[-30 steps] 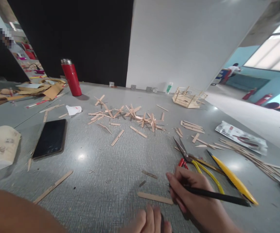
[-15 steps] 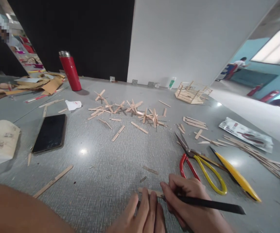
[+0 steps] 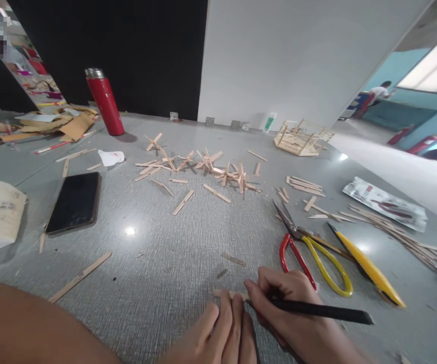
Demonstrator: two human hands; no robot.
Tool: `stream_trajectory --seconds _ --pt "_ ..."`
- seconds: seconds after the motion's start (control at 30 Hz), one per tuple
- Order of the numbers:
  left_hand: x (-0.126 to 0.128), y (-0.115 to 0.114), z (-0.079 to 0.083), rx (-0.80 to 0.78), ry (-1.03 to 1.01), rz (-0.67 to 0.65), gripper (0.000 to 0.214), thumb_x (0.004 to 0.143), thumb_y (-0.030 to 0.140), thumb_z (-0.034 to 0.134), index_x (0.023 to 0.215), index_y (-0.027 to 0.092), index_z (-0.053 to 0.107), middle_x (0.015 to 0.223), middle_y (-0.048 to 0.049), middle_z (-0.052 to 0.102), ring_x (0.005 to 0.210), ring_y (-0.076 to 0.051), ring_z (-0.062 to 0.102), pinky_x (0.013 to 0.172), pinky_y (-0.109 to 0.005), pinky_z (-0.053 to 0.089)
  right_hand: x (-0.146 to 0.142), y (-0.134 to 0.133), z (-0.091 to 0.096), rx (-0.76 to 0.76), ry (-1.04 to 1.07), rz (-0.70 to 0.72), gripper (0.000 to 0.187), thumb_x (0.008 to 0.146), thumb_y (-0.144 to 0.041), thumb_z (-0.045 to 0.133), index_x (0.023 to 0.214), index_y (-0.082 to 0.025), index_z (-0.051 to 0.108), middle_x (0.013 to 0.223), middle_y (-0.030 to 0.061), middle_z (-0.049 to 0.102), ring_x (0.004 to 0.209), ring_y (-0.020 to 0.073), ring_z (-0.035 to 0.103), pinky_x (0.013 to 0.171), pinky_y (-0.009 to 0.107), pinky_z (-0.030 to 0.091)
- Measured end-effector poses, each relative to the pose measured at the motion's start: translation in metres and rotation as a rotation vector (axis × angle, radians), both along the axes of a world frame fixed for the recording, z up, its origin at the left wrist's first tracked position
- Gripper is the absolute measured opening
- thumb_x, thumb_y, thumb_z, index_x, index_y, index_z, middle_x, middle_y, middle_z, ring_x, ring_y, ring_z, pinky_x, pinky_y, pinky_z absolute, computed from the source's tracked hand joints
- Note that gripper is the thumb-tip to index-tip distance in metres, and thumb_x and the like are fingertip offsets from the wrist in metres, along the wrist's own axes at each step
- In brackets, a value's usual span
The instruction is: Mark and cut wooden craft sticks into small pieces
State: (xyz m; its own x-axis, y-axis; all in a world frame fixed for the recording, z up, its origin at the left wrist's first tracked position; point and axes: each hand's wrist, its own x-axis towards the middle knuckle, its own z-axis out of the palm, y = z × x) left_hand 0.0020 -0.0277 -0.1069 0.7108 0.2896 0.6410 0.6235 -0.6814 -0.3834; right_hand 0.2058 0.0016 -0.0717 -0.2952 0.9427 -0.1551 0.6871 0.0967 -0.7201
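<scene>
A short wooden craft stick (image 3: 237,296) lies flat on the grey table at the lower middle. Fingertips of my left hand (image 3: 222,328) press it down, the fingers bent and side by side over it. My right hand (image 3: 282,301) is closed in a pen grip around a slim black-handled tool (image 3: 320,311). The tool's tip meets the stick just right of my left fingers; whether it is a blade or a point I cannot tell. Two thin dark slivers, one of them a flat strip (image 3: 234,260), rest just beyond the stick.
Right of my hands lie red-and-yellow-handled scissors (image 3: 294,237) and a yellow tool (image 3: 368,265). Cut sticks (image 3: 203,167) are scattered farther back, near a wooden frame model (image 3: 298,146). On the left are a phone (image 3: 75,202), a red flask (image 3: 106,103) and torn cardboard (image 3: 76,126).
The view has shifted slightly, so most things sit a little higher in it. The black tool's rear end has moved a little left. Both hands keep their places at the stick.
</scene>
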Motion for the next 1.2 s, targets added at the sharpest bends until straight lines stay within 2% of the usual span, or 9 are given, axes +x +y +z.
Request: stream_trajectory --seconds 0.2,0.3,0.4,0.53,0.67,0.77,0.9,1.0,1.2 --pt "-0.003 -0.008 -0.016 -0.045 0.042 -0.041 0.028 0.105 0.028 0.052 0.115 0.011 0.072 0.112 -0.0095 0.081 0.107 -0.022 0.075 0.093 -0.031 0.052 0.0 0.0 -0.001 -0.085 0.046 -0.035 0.05 0.104 -0.055 0.048 0.065 -0.024 0.039 0.052 -0.0065 0.045 0.041 0.0077 0.036 0.039 0.023 0.026" --pt "-0.006 -0.008 -0.019 -0.015 0.063 -0.038 0.029 0.105 0.03 0.051 0.116 0.012 0.072 0.113 -0.0089 0.08 0.107 -0.022 0.075 0.098 -0.033 0.052 -0.001 0.0 0.0 -0.063 0.033 -0.031 0.05 0.104 -0.054 0.047 0.065 -0.024 0.039 0.052 -0.0065 0.045 0.042 0.0078 0.036 0.04 0.023 0.027" --pt "-0.006 -0.005 -0.016 0.047 0.08 -0.056 0.027 0.104 0.029 0.053 0.112 0.011 0.071 0.108 -0.0088 0.081 0.102 -0.02 0.076 0.099 -0.033 0.051 -0.002 0.001 0.0 0.021 -0.004 -0.008 0.05 0.104 -0.05 0.047 0.064 -0.024 0.035 0.054 -0.0071 0.038 0.049 0.0096 0.032 0.044 0.025 0.026" --pt "-0.003 -0.001 -0.009 0.088 0.023 -0.054 0.021 0.102 0.02 0.054 0.106 0.01 0.072 0.098 -0.0062 0.082 0.096 -0.019 0.076 0.092 -0.032 0.051 -0.002 0.001 0.0 0.145 -0.058 0.024 0.049 0.105 -0.044 0.047 0.064 -0.023 0.031 0.057 -0.0073 0.033 0.055 0.0116 0.029 0.05 0.028 0.025" --pt "0.0 0.002 -0.003 0.091 -0.031 -0.046 0.026 0.102 0.012 0.046 0.099 0.012 0.072 0.091 -0.0036 0.083 0.089 -0.016 0.077 0.083 -0.029 0.051 0.0 0.0 -0.001 0.139 -0.08 0.048 0.048 0.105 -0.043 0.048 0.065 -0.023 0.032 0.059 -0.0072 0.034 0.058 0.0119 0.03 0.053 0.029 0.027" --pt "0.0 0.001 -0.002 0.092 -0.02 -0.054 0.024 0.102 0.014 0.047 0.1 0.012 0.071 0.092 -0.0034 0.083 0.089 -0.016 0.077 0.082 -0.028 0.051 0.001 0.0 -0.002 0.138 -0.098 0.056 0.049 0.105 -0.044 0.049 0.064 -0.023 0.032 0.059 -0.0064 0.035 0.059 0.0123 0.032 0.054 0.029 0.027" --pt "0.001 0.0 -0.005 0.083 -0.029 -0.05 0.017 0.101 0.017 0.054 0.1 0.011 0.07 0.093 -0.005 0.083 0.091 -0.018 0.077 0.084 -0.03 0.051 0.0 0.0 -0.003 0.032 0.004 -0.004 0.048 0.105 -0.046 0.046 0.064 -0.024 0.035 0.054 -0.007 0.041 0.049 0.0096 0.033 0.046 0.026 0.026" --pt "0.001 0.0 -0.004 0.08 -0.015 -0.058 0.018 0.1 0.015 0.053 0.1 0.011 0.071 0.092 -0.0047 0.083 0.09 -0.017 0.078 0.083 -0.029 0.051 0.0 0.0 -0.005 -0.049 0.054 -0.046 0.048 0.105 -0.049 0.047 0.066 -0.024 0.037 0.053 -0.0073 0.046 0.043 0.008 0.035 0.041 0.023 0.026" --pt "0.002 0.005 0.006 0.094 -0.066 -0.053 0.036 0.101 0.004 0.036 0.093 0.014 0.069 0.087 -0.0015 0.083 0.082 -0.013 0.078 0.078 -0.026 0.052 0.0 0.001 -0.006 0.103 -0.048 -0.02 0.048 0.104 -0.045 0.05 0.063 -0.024 0.034 0.056 -0.0069 0.039 0.054 0.011 0.034 0.049 0.026 0.028"
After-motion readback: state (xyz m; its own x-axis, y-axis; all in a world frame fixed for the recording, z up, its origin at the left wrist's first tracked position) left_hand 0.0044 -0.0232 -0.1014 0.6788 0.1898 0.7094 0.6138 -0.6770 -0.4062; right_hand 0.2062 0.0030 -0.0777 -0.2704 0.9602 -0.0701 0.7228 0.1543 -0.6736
